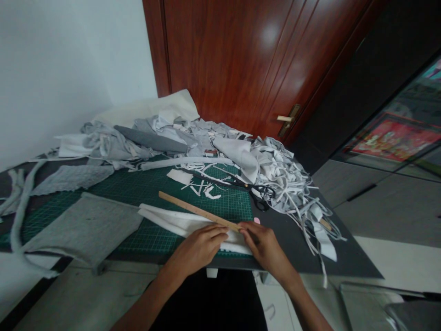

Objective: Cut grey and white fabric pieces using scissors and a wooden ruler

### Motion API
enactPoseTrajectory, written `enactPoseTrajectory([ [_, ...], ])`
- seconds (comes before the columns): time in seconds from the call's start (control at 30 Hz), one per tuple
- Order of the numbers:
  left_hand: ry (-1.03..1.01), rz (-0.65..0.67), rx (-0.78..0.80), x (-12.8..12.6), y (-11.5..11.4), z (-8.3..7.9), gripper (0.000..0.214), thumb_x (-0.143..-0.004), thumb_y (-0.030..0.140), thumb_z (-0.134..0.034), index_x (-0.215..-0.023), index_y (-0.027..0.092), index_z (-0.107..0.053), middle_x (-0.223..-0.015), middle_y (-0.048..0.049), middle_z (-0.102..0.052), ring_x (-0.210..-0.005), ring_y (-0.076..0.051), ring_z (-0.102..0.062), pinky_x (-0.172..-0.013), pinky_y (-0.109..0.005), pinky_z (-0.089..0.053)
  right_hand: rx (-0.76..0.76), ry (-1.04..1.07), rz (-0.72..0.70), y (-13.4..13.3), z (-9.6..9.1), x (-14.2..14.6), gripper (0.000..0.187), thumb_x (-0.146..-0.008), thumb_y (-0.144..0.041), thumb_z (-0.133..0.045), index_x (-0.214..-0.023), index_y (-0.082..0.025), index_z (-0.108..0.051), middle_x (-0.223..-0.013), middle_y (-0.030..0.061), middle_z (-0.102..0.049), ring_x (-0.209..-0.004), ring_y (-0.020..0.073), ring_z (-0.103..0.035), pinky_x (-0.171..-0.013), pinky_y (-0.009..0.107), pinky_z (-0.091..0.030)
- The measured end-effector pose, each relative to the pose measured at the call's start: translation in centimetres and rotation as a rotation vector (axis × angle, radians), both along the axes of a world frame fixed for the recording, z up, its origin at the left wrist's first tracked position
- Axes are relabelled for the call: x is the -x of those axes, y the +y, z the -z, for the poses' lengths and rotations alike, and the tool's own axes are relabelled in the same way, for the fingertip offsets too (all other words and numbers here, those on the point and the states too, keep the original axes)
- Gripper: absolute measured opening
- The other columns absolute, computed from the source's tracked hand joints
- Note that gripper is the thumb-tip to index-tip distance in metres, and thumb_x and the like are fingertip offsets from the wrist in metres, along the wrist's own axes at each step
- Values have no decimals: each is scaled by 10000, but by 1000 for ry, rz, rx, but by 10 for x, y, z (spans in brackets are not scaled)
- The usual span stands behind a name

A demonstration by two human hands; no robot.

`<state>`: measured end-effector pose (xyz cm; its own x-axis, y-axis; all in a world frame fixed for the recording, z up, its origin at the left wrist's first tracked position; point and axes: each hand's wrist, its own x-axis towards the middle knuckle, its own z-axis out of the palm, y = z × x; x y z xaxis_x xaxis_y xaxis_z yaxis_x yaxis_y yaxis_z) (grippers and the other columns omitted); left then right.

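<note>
My left grip (198, 250) and right grip (265, 250) lie open, pressing a white fabric strip (182, 223) and a wooden ruler (198, 211) onto the green cutting mat (227, 197), near the worktop's (344, 262) front edge.

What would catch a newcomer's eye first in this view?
At front centre, your left hand and right hand rest on white fabric beside a wooden ruler on a green cutting mat. Behind them, a heap of grey and white fabric scraps spills across the table, black-handled scissors at its edge.
</note>
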<state>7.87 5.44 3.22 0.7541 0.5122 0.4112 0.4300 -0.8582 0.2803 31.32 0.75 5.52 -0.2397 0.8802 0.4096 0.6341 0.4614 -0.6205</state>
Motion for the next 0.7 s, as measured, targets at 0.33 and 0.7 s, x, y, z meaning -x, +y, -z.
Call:
enactPoseTrajectory([
  [0.33, -16, 7, 20, 1, -2, -4, 350, -937, 31, -525, -1187, 195, -708, -1283, -59, -758, -1204, -200, -707, -1103, -353, -553, 60, 79, -19, 12, 13, 13, 300, -1076, -300, -494, -1232, -240, -743, -1147, 89, -806, -1018, 236, -781, -911, 356, -625],
  [0.7, -371, -484, -200, 33, 3, -13, 238, -955, 97, -479, -984, 218, -681, -939, -34, -759, -885, -185, -723, -842, -312, -564, 30, 96, 12, 24, 22, 9, 211, -1073, -284, -492, -1102, -234, -695, -1161, 96, -784, -1079, 235, -739, -979, 376, -568],
])
